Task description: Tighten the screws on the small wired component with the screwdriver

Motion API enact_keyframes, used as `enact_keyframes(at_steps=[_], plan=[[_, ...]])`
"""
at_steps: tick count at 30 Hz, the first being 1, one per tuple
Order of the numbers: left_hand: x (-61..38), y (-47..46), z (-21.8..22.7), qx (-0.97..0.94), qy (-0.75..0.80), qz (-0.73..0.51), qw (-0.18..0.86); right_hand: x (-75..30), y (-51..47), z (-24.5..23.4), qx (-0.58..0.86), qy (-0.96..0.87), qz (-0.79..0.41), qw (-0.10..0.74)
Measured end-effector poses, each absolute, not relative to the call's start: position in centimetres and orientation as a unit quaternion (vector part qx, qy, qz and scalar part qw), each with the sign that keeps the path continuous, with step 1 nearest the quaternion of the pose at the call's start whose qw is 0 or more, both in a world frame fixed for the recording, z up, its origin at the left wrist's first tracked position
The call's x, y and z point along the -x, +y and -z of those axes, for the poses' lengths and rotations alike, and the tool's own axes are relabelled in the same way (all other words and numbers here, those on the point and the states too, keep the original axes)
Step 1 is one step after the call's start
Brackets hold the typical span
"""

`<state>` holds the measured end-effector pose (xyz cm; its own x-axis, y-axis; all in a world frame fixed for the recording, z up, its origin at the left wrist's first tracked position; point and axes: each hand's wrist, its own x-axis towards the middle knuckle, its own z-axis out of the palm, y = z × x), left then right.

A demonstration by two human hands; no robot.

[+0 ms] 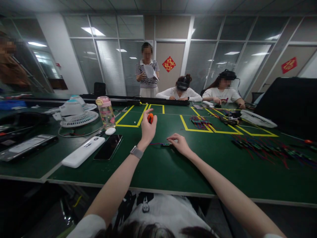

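My left hand (149, 127), raised above the green table, is closed around a small orange-and-black object (150, 118). Its exact kind is hidden by the fingers. A watch with a grey band (136, 151) sits on that wrist. Low over the tabletop, my right hand (180, 144) has its thumb and fingertips drawn together in a pinch; anything between them is too small to make out. Right beside those fingertips a small circuit board (165, 144) lies on the table, with thin red and blue wires (155, 143) running out to its left.
Left of my hands are a black phone (108, 147), a white case-like device (83, 152), a pink-lidded bottle (106, 112) and white fans (79, 115). Wired boards (267, 150) lie in a heap at right, another bundle (200, 122) inside yellow tape. Several people are across the table.
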<state>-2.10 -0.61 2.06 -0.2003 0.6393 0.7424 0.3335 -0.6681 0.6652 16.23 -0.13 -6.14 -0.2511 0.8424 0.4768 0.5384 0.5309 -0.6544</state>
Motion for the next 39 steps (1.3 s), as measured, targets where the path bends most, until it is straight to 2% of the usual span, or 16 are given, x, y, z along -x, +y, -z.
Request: enact_keyframes(at_steps=[5,8,24,29,39], plan=[[2.1,-0.6,-1.1,-0.824,0.464,-0.302,0.125,-16.1,0.2,6.7,0.454,-0.797,-0.169,0.36],[1.9,-0.1,0.3,-0.846,0.48,-0.205,0.107,-16.2,0.4,7.0,0.477,-0.792,-0.162,0.345],[1.3,0.1,2.0,-0.85,0.502,-0.132,0.087,-16.5,0.5,6.5,0.468,-0.815,-0.149,0.306],[1.3,0.0,1.8,-0.85,0.501,-0.126,0.099,-17.4,0.2,5.6,0.414,-0.846,-0.178,0.285],[1.3,0.2,1.4,-0.84,0.514,-0.122,0.124,-17.4,0.5,6.0,0.424,-0.814,-0.268,0.294]])
